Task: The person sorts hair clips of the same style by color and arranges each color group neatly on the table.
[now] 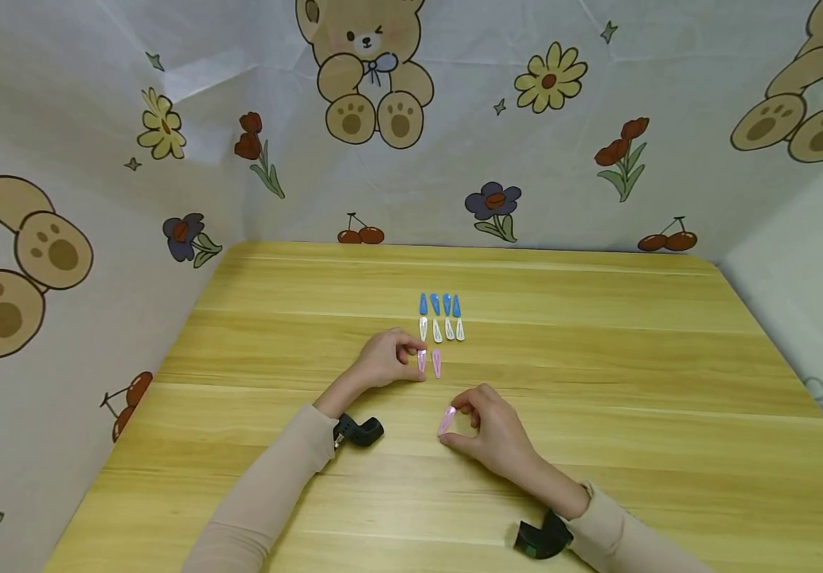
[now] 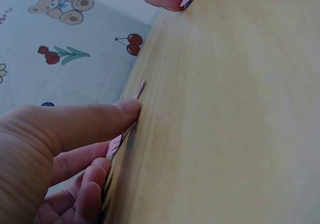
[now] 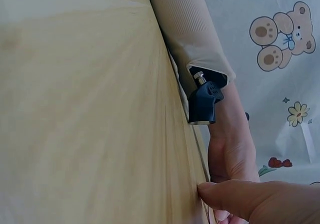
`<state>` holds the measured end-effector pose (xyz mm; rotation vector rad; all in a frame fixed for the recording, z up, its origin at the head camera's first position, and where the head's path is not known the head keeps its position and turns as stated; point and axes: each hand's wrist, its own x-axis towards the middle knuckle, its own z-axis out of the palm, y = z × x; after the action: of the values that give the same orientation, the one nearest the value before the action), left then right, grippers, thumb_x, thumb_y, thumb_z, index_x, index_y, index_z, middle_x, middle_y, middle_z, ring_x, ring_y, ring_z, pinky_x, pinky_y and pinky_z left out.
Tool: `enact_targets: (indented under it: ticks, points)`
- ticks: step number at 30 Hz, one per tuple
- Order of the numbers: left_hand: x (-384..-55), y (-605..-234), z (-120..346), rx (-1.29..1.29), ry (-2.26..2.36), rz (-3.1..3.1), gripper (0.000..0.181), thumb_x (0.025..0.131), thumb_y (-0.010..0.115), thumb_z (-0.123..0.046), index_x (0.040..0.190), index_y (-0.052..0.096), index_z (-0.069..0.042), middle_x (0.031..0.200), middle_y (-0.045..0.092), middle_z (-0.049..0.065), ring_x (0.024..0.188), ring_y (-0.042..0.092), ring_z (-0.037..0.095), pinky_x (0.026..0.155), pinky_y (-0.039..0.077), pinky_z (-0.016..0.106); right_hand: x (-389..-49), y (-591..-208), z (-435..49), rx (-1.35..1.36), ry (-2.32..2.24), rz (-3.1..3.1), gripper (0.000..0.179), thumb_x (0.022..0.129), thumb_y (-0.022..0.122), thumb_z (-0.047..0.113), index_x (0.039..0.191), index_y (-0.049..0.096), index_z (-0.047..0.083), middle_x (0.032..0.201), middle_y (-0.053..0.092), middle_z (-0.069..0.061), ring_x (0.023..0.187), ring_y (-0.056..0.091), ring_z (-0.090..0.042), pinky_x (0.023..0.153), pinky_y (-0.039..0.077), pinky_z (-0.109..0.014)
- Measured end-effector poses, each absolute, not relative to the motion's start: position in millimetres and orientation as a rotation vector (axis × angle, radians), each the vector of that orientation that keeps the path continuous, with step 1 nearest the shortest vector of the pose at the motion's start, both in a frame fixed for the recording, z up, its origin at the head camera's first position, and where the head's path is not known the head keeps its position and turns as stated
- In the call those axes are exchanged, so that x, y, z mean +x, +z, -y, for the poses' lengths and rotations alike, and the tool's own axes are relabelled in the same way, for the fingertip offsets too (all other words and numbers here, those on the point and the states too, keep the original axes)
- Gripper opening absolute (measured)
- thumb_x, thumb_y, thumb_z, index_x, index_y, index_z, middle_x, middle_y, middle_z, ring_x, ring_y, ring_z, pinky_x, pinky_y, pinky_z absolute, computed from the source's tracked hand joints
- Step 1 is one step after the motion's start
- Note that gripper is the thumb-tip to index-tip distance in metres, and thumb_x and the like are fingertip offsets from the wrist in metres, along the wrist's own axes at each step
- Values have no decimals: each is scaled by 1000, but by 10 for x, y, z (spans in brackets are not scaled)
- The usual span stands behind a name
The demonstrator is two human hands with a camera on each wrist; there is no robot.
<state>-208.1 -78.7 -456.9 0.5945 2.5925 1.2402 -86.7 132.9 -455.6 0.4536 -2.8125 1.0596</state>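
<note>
Between thumb and index finger, my left hand (image 1: 386, 358) pinches a pink hair clip (image 1: 422, 361) by its two ends, low at the tabletop. A second pink hair clip (image 1: 436, 364) lies just to its right. Nearer the front, my right hand (image 1: 492, 426) pinches another pink hair clip (image 1: 447, 420), held slanted between thumb and fingertips. Whether that clip touches the wood cannot be told. In the left wrist view, the left thumb (image 2: 95, 124) covers part of its clip. The right wrist view shows the right thumb (image 3: 250, 194), with its clip hidden.
Above the pink clips is a row of several white hair clips (image 1: 437, 331), then a row of several blue hair clips (image 1: 435, 304). All lie on a wood-grain table (image 1: 633, 358). A bear-print cloth (image 1: 447, 167) hangs behind and at the sides. Black camera mounts (image 1: 360, 431) sit on both wrists.
</note>
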Motion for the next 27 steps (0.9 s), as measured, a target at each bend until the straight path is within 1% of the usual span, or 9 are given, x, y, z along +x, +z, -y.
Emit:
enact_targets:
  ticks: [5, 7, 13, 18, 23, 27]
  points:
    - [-2082, -4568, 793, 584, 1236, -2595, 46, 69, 89, -20, 111, 74, -9, 90, 60, 1, 70, 51, 10, 67, 41, 23, -855, -4552, -1281, 431, 1009, 2839, 50, 61, 93, 37, 96, 68, 12, 83, 52, 5, 69, 41, -4, 59, 37, -20]
    - [-2083, -4566, 795, 582, 1234, -2595, 45, 69, 89, -20, 111, 74, -10, 90, 60, 1, 70, 51, 10, 67, 41, 23, -855, -4553, -1265, 433, 981, 2839, 52, 59, 93, 39, 96, 68, 12, 85, 53, 5, 70, 42, -4, 59, 37, -20]
    - [-2064, -4549, 800, 610, 1240, -2604, 44, 69, 89, -20, 110, 74, -9, 89, 60, 1, 71, 52, 10, 68, 42, 24, -850, -4555, -1256, 468, 946, 2806, 50, 58, 94, 32, 95, 69, 12, 81, 51, 6, 67, 39, -3, 57, 35, -19]
    - [-2052, -4538, 803, 599, 1242, -2605, 44, 69, 89, -18, 109, 74, -8, 89, 59, 0, 70, 52, 9, 68, 42, 24, -852, -4561, -1258, 493, 930, 2797, 46, 60, 93, 30, 96, 70, 12, 80, 51, 6, 66, 37, -1, 56, 34, -18]
    - [-2070, -4555, 798, 584, 1227, -2595, 46, 69, 89, -20, 111, 74, -10, 91, 60, 1, 71, 52, 9, 69, 42, 24, -911, -4486, -1309, 524, 984, 2845, 43, 65, 91, 28, 99, 72, 11, 80, 53, 5, 65, 40, -2, 55, 35, -18]
    - [-2068, -4560, 795, 594, 1251, -2585, 46, 69, 89, -21, 111, 74, -9, 91, 61, 1, 71, 52, 9, 69, 42, 24, -1100, -4362, -1413, 575, 1120, 2826, 43, 68, 90, 23, 104, 72, 7, 81, 57, 1, 66, 47, -8, 58, 39, -20]
